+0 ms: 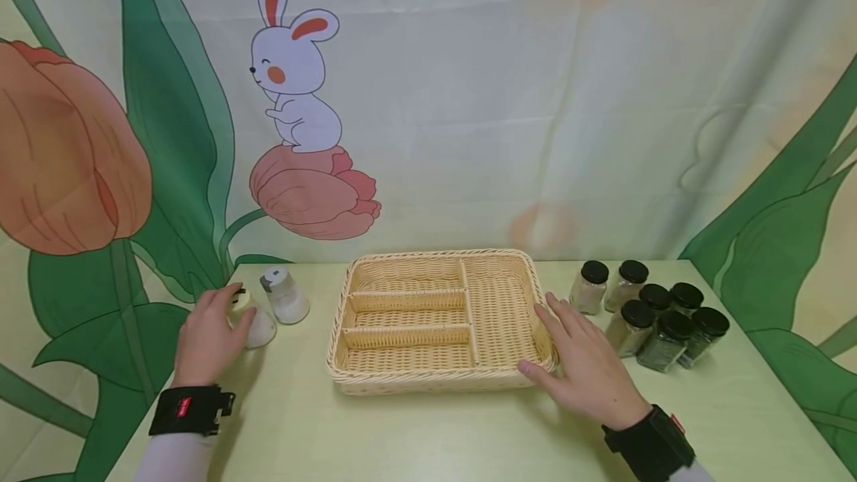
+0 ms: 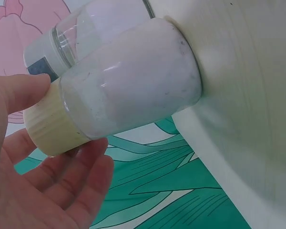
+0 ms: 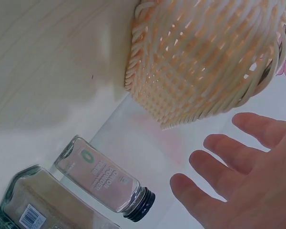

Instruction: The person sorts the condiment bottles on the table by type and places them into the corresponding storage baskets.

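At the left of the table, my left hand (image 1: 209, 339) has thumb and fingers around the pale yellow cap of a glass seasoning jar (image 2: 133, 81) filled with white powder. The jar stands on the table. Just behind it is a second glass jar (image 1: 286, 297) of white contents with a grey-white cap. My right hand (image 1: 591, 372), its fingers spread and holding nothing, hovers by the right end of a woven basket (image 1: 428, 384). In the right wrist view a gap shows between the fingertips and the basket wall.
Several square glass spice jars (image 1: 659, 341) with black lids cluster right of the basket; one is labelled onion powder (image 3: 102, 176). Dividers (image 1: 408, 335) split the basket into compartments. A printed curtain (image 1: 455, 132) with a rabbit and tulips hangs behind the pale table (image 1: 402, 437).
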Available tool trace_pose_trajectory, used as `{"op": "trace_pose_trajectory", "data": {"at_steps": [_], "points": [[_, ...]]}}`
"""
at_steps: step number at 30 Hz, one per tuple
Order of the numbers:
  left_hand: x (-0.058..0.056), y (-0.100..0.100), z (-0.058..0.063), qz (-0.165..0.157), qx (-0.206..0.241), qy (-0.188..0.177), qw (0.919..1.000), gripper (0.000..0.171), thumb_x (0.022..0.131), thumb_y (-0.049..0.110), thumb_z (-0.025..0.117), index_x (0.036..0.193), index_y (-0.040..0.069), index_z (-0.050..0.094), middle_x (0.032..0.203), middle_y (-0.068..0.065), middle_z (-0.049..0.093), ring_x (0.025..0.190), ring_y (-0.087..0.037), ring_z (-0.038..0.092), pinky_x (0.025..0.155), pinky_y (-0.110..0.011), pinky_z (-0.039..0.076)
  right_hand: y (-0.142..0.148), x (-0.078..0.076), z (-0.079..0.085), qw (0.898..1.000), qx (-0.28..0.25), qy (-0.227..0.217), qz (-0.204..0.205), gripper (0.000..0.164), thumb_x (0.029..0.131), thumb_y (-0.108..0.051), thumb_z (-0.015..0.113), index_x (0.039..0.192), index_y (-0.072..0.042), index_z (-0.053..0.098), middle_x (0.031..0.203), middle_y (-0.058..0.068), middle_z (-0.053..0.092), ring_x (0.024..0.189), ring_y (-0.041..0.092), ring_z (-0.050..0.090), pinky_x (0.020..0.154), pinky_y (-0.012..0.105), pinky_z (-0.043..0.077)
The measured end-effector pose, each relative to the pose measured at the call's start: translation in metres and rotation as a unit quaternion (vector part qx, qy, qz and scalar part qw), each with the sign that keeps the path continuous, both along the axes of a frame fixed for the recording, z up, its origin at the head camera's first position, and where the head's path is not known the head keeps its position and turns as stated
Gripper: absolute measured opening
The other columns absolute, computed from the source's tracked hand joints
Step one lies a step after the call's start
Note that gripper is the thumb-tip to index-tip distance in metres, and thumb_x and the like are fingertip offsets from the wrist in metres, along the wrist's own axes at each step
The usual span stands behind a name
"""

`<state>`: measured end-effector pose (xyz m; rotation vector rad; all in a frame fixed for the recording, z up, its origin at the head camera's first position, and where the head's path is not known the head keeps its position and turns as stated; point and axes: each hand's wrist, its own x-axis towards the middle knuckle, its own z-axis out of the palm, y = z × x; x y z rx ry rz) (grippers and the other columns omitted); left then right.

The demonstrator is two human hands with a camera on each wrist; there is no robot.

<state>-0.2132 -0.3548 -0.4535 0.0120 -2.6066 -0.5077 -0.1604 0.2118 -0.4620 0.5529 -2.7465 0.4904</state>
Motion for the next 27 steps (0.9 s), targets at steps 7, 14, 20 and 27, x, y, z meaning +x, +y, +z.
{"op": "trace_pose_trajectory", "data": {"at_steps": [7, 14, 20, 27], "points": [[-0.0009, -0.0011, -0.0015, 0.014, 0.016, -0.024, 0.9995, 0.061, 0.098, 0.028, 0.07, 0.145, -0.006, 0.051, 0.135, -0.036, 0.056, 0.117, -0.058, 0.056, 0.089, -0.072, 0.046, 0.0005, -0.0006, -0.0003, 1.0, 0.005, 0.002, 0.001, 0.089, 0.092, -0.058, 0.071, 0.158, -0.005, 0.042, 0.166, 0.021, 0.035, 0.15, 0.046, 0.037, 0.115, 0.067, 0.035], [-0.0017, -0.0049, -0.0067, 0.035, 0.027, -0.051, 0.9977, 0.069, 0.099, 0.036, 0.067, 0.15, -0.006, 0.045, 0.141, -0.035, 0.055, 0.122, -0.058, 0.055, 0.09, -0.071, 0.046, 0.0005, -0.0007, -0.0003, 1.0, 0.003, 0.002, 0.004, 0.091, 0.092, -0.06, 0.069, 0.159, -0.006, 0.04, 0.167, 0.021, 0.033, 0.15, 0.046, 0.037, 0.115, 0.066, 0.034], [-0.0015, -0.0056, -0.0086, 0.045, 0.034, -0.068, 0.9961, 0.072, 0.099, 0.04, 0.066, 0.151, -0.004, 0.043, 0.139, -0.035, 0.057, 0.118, -0.058, 0.058, 0.083, -0.069, 0.048, 0.0002, -0.0007, -0.0005, 1.0, 0.005, 0.0, 0.003, 0.093, 0.092, -0.065, 0.065, 0.159, -0.005, 0.04, 0.166, 0.021, 0.034, 0.15, 0.046, 0.037, 0.115, 0.066, 0.034], [-0.0009, -0.0055, -0.0098, 0.044, 0.034, -0.064, 0.9964, 0.074, 0.095, 0.04, 0.07, 0.15, -0.002, 0.044, 0.128, -0.033, 0.062, 0.106, -0.053, 0.063, 0.073, -0.062, 0.049, -0.0004, -0.0005, -0.0006, 1.0, 0.007, 0.002, 0.002, 0.093, 0.092, -0.064, 0.066, 0.159, -0.005, 0.04, 0.166, 0.02, 0.034, 0.15, 0.044, 0.037, 0.115, 0.065, 0.034]]}}
